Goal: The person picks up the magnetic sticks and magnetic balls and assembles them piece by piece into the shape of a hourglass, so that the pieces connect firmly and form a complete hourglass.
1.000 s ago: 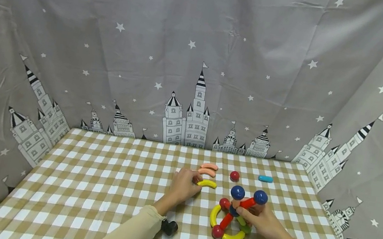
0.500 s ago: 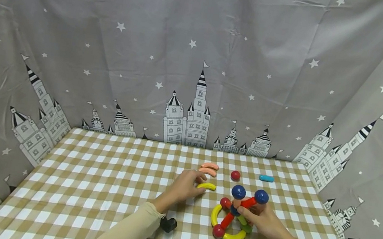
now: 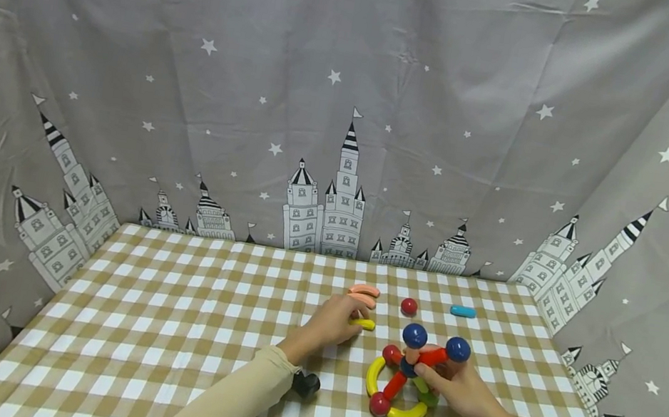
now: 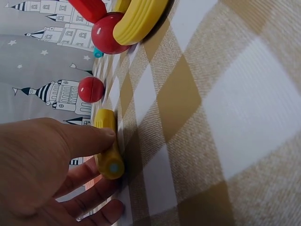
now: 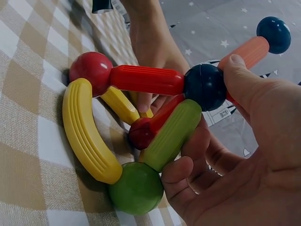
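Note:
My left hand (image 3: 332,322) pinches a yellow curved magnetic stick (image 4: 107,122) at the table, thumb on one side and fingers on the other. My right hand (image 3: 465,392) grips a construction of magnetic sticks and balls by its central dark blue ball (image 5: 204,87), thumb at the ball and fingers curled beneath. Its base is a ring of yellow curved sticks (image 5: 87,132), red balls (image 3: 379,404) and a green ball (image 5: 136,188). Straight red sticks (image 5: 148,79) and a light green stick (image 5: 173,135) rise to the centre. Two blue balls (image 3: 415,336) top the upper sticks.
Behind my left hand lie two salmon curved sticks (image 3: 365,290). A loose red ball (image 3: 408,307) and a light blue stick (image 3: 462,312) lie farther back. A checked cloth (image 3: 161,327) covers the table, and a grey castle-print curtain (image 3: 231,78) hangs behind it.
My left hand opened a little around the yellow curved stick, then shifted right and pinched it, covering more of it. My right hand and the construction stay almost still.

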Tool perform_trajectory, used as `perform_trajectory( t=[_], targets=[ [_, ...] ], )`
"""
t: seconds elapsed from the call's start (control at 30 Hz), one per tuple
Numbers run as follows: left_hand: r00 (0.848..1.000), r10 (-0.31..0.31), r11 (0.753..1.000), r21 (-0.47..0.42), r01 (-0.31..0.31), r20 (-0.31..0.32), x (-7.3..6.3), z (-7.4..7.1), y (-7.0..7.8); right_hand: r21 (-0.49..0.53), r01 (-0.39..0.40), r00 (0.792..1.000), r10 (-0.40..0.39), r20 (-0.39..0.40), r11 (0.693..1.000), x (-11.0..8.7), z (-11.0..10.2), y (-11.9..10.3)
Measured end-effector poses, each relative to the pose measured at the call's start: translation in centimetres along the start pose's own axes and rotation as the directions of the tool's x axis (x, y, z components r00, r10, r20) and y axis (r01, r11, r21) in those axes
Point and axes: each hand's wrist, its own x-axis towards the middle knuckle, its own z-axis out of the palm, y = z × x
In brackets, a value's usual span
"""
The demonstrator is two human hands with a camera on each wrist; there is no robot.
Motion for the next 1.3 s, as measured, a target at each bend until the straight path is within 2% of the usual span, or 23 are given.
perform_trajectory(
  t=[0.4, 0.5, 0.6, 0.77, 0.97, 1.03, 1.13, 1.3],
  targets=[
    [1.0, -0.017, 1.0, 0.006, 0.017, 0.003, -0.2, 0.0, 0.0, -0.019, 0.02, 1.0, -0.019, 0.023, 1.0, 0.1, 0.0, 0.2],
    [0.999, -0.031, 0.999, -0.041, 0.031, 0.008, -0.3, -0.2, 0.2, -0.008, 0.04, 0.999, -0.04, 0.031, 0.999, 0.0, -0.1, 0.2],
    [0.999, -0.037, 0.99, -0.137, 0.037, -0.004, -0.3, -0.7, 0.5, 0.01, 0.058, 0.998, -0.058, 0.036, 0.998, -0.1, -0.1, 0.3],
    [0.996, -0.084, 0.944, -0.32, 0.079, -0.001, 0.0, -2.2, 1.7, 0.005, 0.051, 0.998, -0.051, 0.038, 0.999, 0.1, -0.2, 0.1],
    [0.989, -0.144, 0.889, -0.432, 0.148, 0.044, 0.4, -3.9, 3.9, -0.03, 0.007, 1.0, -0.007, 0.001, 1.0, 0.4, -0.2, -0.3],
    [0.985, -0.156, 0.863, -0.476, 0.169, 0.066, 0.5, -4.2, 4.6, -0.033, 0.006, 1.0, -0.006, 0.002, 0.999, 0.4, -0.2, -0.3],
    [0.98, -0.176, 0.811, -0.55, 0.2, 0.096, 0.6, -4.5, 5.6, -0.029, 0.017, 1.0, -0.017, 0.016, 0.999, 0.4, -0.3, -0.4],
    [0.97, -0.203, 0.758, -0.606, 0.243, 0.136, 0.9, -5.0, 7.0, -0.015, 0.057, 0.998, -0.056, 0.039, 0.998, 0.5, -0.4, -0.3]
  ],
)
